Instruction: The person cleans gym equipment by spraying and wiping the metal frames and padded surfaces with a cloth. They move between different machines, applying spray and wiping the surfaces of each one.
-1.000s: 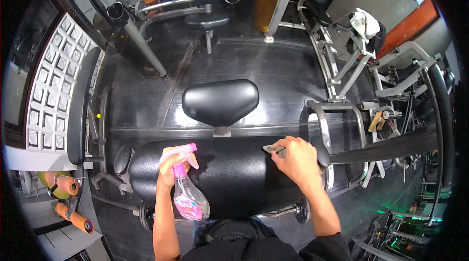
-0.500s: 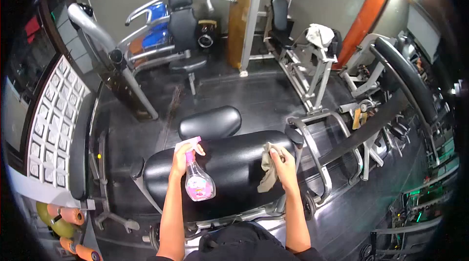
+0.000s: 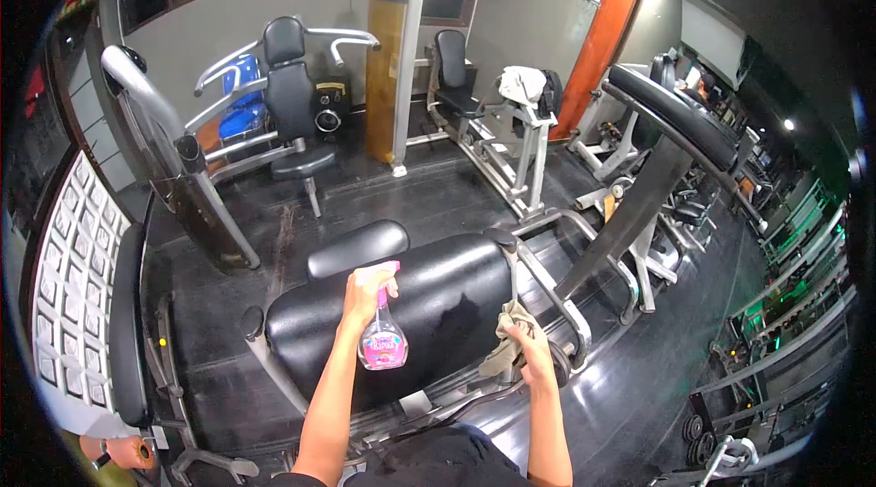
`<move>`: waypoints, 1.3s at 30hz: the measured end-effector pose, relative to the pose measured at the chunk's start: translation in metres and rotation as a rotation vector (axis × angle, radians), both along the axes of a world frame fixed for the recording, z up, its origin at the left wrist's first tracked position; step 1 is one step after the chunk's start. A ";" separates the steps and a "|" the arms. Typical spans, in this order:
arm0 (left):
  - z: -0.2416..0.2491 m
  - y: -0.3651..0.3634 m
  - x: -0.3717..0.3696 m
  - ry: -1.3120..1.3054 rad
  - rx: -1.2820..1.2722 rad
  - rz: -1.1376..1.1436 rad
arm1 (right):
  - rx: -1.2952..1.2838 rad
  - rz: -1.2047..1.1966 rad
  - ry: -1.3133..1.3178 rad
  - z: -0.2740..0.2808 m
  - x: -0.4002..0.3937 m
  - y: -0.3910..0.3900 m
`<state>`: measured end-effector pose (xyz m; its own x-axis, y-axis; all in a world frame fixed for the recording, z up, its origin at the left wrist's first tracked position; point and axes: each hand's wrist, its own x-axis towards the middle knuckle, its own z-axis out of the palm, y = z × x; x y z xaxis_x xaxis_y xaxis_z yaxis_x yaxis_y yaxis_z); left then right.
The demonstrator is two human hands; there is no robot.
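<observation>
A clear spray bottle (image 3: pixel 383 344) with a pink nozzle and pink label hangs upright from my left hand (image 3: pixel 367 291), whose fingers wrap round its neck and trigger. Behind it lies the large black padded bench (image 3: pixel 438 282), with a smaller black pad (image 3: pixel 358 250) beyond. My right hand (image 3: pixel 532 347) is closed on a crumpled grey-beige cloth (image 3: pixel 505 341), held by the bench's right end near a metal frame.
Seated machine (image 3: pixel 290 95) at back left, wood-fronted column (image 3: pixel 392 67) at back centre. White cloth (image 3: pixel 523 84) lies on a machine at back right. Padded machine (image 3: pixel 671 118) and weight racks stand right. Orange roller (image 3: pixel 128 452) sits bottom left.
The view has turned and tilted up, so the machines appear further left. My right hand with the cloth is now off the bench top, past its right end. The bottle remains in my left hand.
</observation>
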<state>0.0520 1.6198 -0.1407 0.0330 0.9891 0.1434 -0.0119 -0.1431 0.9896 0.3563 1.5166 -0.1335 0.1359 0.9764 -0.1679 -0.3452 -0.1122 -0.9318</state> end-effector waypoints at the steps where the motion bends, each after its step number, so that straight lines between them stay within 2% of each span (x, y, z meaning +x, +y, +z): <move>1: 0.004 0.000 0.004 -0.008 -0.033 -0.006 | -0.007 -0.006 -0.044 -0.001 0.002 -0.002; 8: 0.028 0.012 0.019 0.118 -0.084 -0.028 | -0.042 0.043 -0.084 0.005 0.005 0.010; 10: 0.035 0.021 0.027 0.150 -0.129 -0.042 | -0.065 0.130 -0.082 0.002 0.008 0.024; 12: 0.025 0.037 0.034 0.193 -0.091 -0.028 | -0.060 0.187 -0.102 -0.001 0.011 0.042; 15: 0.017 0.057 0.047 0.220 -0.218 -0.033 | 0.005 0.229 -0.131 -0.010 0.015 0.069; 18: 0.005 0.070 0.058 0.268 -0.209 -0.010 | -0.038 0.267 -0.184 -0.016 0.026 0.090; 22: -0.004 0.069 0.063 0.173 -0.350 0.054 | -0.026 0.289 -0.227 -0.010 0.034 0.119; 24: -0.001 0.061 0.064 0.190 -0.365 0.087 | -0.009 0.311 -0.485 -0.005 0.038 0.138; 27: -0.011 0.047 0.058 0.012 -0.364 0.115 | 0.006 0.423 -0.760 0.032 0.026 0.172; 30: -0.010 0.033 0.059 0.034 -0.278 0.161 | 0.400 0.478 -1.135 0.027 0.010 0.218; 31: -0.010 0.031 0.057 0.085 -0.180 0.147 | 0.356 0.556 -1.162 0.032 0.000 0.232; 32: -0.010 0.030 0.056 0.083 -0.190 0.159 | 0.314 0.630 -1.192 0.039 -0.011 0.244; 33: -0.010 0.028 0.055 0.027 -0.194 0.152 | 0.414 0.666 -1.222 0.025 -0.016 0.262; 37: -0.014 0.025 0.048 -0.102 -0.217 0.127 | 0.387 0.829 -1.365 -0.006 -0.050 0.312; 39: -0.020 0.023 0.044 -0.141 -0.194 0.132 | 0.464 1.189 -1.361 -0.034 -0.069 0.335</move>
